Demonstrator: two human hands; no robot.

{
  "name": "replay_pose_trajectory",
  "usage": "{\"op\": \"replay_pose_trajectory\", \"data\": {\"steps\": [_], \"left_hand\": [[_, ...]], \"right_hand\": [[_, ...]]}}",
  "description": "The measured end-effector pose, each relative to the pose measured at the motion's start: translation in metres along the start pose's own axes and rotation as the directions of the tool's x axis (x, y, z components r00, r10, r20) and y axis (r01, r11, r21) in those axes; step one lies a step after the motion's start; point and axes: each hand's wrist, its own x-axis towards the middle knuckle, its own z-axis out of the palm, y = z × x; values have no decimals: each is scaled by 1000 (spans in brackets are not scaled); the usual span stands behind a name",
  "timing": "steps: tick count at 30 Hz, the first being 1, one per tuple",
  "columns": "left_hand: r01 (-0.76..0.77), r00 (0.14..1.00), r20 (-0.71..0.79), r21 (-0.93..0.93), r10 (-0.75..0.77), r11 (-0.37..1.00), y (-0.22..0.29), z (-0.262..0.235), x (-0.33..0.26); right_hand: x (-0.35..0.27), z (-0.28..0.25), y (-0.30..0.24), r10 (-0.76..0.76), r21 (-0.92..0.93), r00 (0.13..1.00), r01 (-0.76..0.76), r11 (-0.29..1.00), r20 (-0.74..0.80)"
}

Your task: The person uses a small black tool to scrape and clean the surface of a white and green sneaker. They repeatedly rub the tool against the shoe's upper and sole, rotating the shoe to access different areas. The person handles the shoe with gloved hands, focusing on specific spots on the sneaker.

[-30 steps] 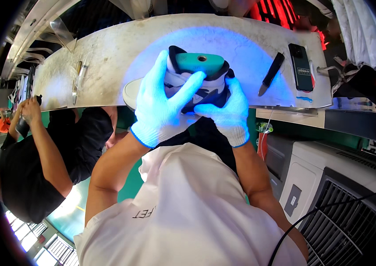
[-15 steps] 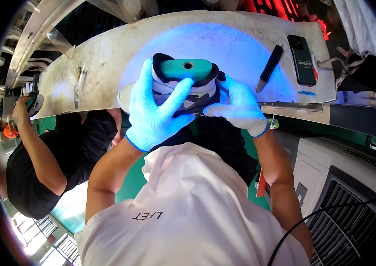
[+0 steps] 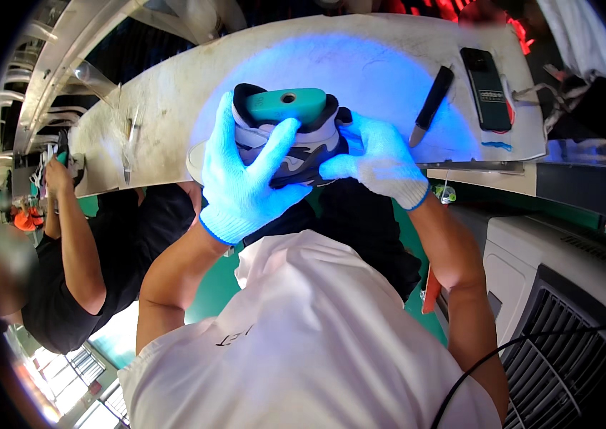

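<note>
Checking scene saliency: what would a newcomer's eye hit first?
Probably the vivid blue glow across the table, and the glove-clad left hand holding a shoe at its near edge, right hand at the shoe's right end. Next, the green block in the shoe's opening, then the black-handled knife lying to the right.

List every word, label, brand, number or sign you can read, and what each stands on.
Dark phone: pale printed lettering on its back, left unquoted.
White shirt: a few dark letters, partly lost in folds, left unquoted.
Teal block in the shoe: faint marks, too small to read.
</note>
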Motion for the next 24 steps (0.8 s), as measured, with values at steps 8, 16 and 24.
{"op": "replay_pose_trajectory", "data": {"steps": [8,16,24], "left_hand": [[218,972,106,-103,-207,970,-8,-22,15],[241,969,103,-182,-225,953,-2,-20,25],[347,937,114,-198,-330,917,3,-14,24]], "right_hand": [[8,-71,-16,-659,-804,462,-303,512,-594],[31,-74,2,-559,-836,621,-414,361,-549],[33,8,-12,240,522,734,180,834,-636]]}}
